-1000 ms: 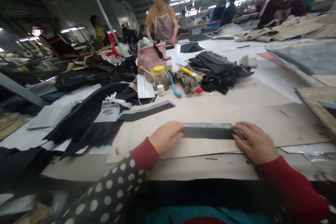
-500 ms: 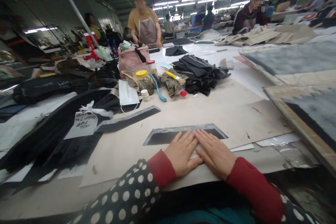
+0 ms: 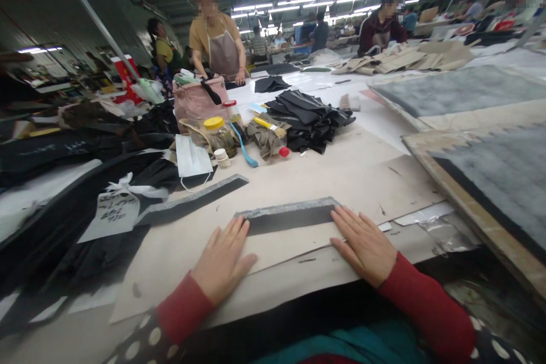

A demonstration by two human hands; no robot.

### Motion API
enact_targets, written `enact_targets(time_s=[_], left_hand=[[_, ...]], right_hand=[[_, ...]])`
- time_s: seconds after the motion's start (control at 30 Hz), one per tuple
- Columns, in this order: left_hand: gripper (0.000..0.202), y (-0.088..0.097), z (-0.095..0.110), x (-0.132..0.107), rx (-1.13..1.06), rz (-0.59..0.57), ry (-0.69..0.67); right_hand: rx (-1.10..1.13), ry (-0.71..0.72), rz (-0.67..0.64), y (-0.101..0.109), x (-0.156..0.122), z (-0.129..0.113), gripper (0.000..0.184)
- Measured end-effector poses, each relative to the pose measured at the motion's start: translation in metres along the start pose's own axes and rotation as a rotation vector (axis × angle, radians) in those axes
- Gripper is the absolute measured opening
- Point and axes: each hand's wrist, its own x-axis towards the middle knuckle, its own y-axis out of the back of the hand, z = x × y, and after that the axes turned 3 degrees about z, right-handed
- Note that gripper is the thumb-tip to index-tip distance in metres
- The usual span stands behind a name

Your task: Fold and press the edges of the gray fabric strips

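**Head view: both hands flat at the ends of a black strip**

Head view, only view logged.

- Black strip (image 3: 290,217): lies flat on a cardboard sheet (image 3: 273,247) at the near edge of the counter (image 3: 396,125). It runs left to right, with a grey band along its far edge. It sits between the two hands.
- Left hand (image 3: 222,259): palm down on the cardboard sheet, fingers straight and slightly spread, gripping nothing. Its fingertips reach the strip's left end. Red cuff, with a dotted dark sleeve behind it.
- Right hand (image 3: 367,244): also palm down and open, fingers stretched out, clamped on nothing. Its fingertips meet the strip's right end. Red sleeve.
- The hands are well apart, with the whole strip between them.

Surroundings:

- A second strip (image 3: 196,196) lies farther back and to the left, at a slant, apart from the first.
- Left of that is a paper tag (image 3: 111,210) with handwriting and a white ribbon, resting on dark cloth (image 3: 63,222).
- Mid-counter cluster: face mask (image 3: 190,158), jar with a yellow lid (image 3: 219,135), small white pot (image 3: 221,157), blue-handled tool (image 3: 244,151), yellow-handled brush (image 3: 268,125), pink bag (image 3: 198,99).
- A heap of black fabric (image 3: 309,114) sits just right of the cluster.
- Right edge: a board covered in grey material (image 3: 503,182), with clear film (image 3: 447,233) near its corner.
- A person in an apron (image 3: 217,45) stands at the far side of the counter.
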Motion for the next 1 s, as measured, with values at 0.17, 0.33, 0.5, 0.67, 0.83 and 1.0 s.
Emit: enact_targets(time_s=[0.17,0.33,0.5,0.67,0.83,1.0], left_hand=[[0.061,0.018,-0.01,-0.004,0.041,0.029,0.004],[0.05,0.063,0.01,0.012,-0.116,0.103,-0.203],[0.036,0.081,0.064,0.064,-0.211,-0.012,-0.389],[0.033,0.048,0.109,0.118,-0.267,0.041,-0.593],[0.026,0.021,0.122,0.135,-0.358,0.193,-0.621],[0.023,0.01,0.12,0.132,-0.348,0.251,-0.606]], right_hand=[[0.026,-0.043,0.058,0.008,-0.008,0.011,0.047],[0.211,-0.192,0.075,0.022,-0.012,0.049,0.04],[0.362,-0.305,-0.017,0.028,-0.006,0.064,0.041],[0.542,-0.446,-0.202,0.028,0.012,0.058,0.043],[0.721,-0.598,-0.371,0.027,0.027,0.061,0.035],[1.003,-0.813,-0.551,0.029,0.039,0.06,0.03]])
